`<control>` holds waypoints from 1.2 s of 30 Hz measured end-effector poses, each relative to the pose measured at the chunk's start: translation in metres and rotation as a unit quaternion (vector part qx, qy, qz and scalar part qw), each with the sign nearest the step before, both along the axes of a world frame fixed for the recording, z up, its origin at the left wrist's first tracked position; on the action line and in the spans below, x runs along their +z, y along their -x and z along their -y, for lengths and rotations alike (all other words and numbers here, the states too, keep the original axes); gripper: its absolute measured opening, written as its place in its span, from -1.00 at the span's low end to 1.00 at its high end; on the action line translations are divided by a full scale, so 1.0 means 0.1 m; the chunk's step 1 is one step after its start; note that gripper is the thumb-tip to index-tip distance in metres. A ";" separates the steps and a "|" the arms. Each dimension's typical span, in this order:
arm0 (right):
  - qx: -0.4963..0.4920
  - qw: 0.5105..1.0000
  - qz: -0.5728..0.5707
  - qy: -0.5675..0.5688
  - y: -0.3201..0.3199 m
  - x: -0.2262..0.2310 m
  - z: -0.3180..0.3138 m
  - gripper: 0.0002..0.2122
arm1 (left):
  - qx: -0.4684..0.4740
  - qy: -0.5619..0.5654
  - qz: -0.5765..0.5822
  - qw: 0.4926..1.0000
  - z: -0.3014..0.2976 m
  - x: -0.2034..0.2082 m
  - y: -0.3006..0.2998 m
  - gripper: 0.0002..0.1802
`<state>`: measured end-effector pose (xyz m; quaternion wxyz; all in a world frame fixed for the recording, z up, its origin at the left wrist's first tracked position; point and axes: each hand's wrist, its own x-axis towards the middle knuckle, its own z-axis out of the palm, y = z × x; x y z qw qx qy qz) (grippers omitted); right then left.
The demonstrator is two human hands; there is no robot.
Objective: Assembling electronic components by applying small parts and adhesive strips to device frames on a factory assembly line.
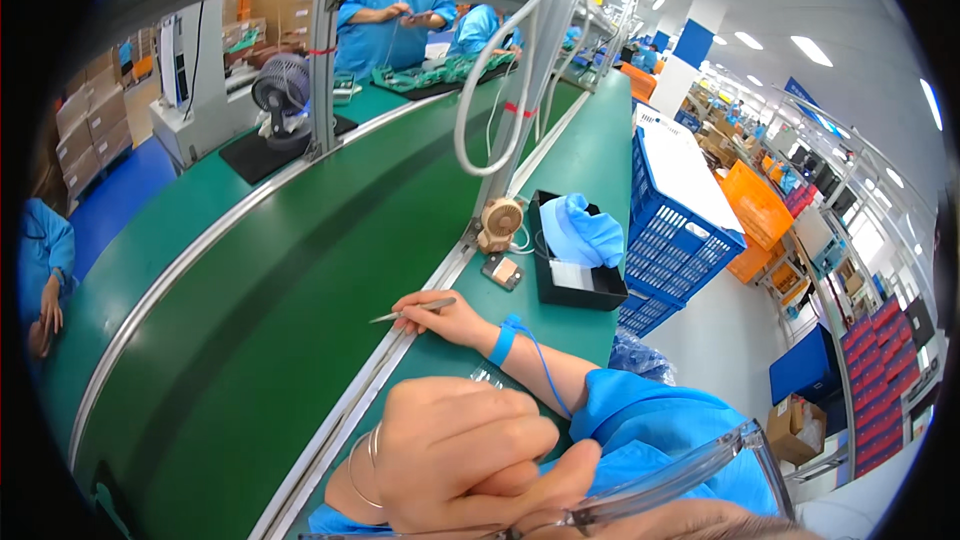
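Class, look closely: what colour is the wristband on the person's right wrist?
The wristband is bright blue, showing best in the head view.

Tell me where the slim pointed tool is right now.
In the head view, the slim pointed tool is slightly left of centre, held in the right hand, its tip pointing left past the metal rail over the dark green surface.
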<state>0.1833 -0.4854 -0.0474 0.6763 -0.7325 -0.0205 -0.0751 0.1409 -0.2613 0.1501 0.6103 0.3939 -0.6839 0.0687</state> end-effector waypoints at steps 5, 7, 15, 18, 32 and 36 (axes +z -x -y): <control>-0.005 1.000 0.007 0.009 0.02 -0.07 -0.02 -0.77 | -0.149 -0.106 0.063 0.981 -0.05 -0.15 -0.27 -0.75; -0.007 1.000 -0.006 -0.011 0.05 -0.04 0.01 -0.77 | -0.046 -0.025 -0.042 0.998 -0.04 -0.07 -0.05 -0.75; 0.007 1.000 0.005 0.013 0.01 0.01 0.02 -0.76 | 0.046 0.111 0.104 0.987 0.10 0.02 0.03 -0.71; -0.002 1.000 0.000 0.013 0.02 -0.01 0.00 -0.76 | 0.057 0.006 -0.012 0.998 0.10 -0.07 0.02 -0.69; -0.003 1.000 0.005 0.022 0.05 -0.02 0.04 -0.76 | 0.195 0.145 0.139 0.960 0.07 -0.10 -0.07 -0.73; 0.004 1.000 0.015 0.014 0.01 -0.04 0.06 -0.76 | 0.122 0.050 0.141 0.981 -0.02 -0.03 -0.01 -0.81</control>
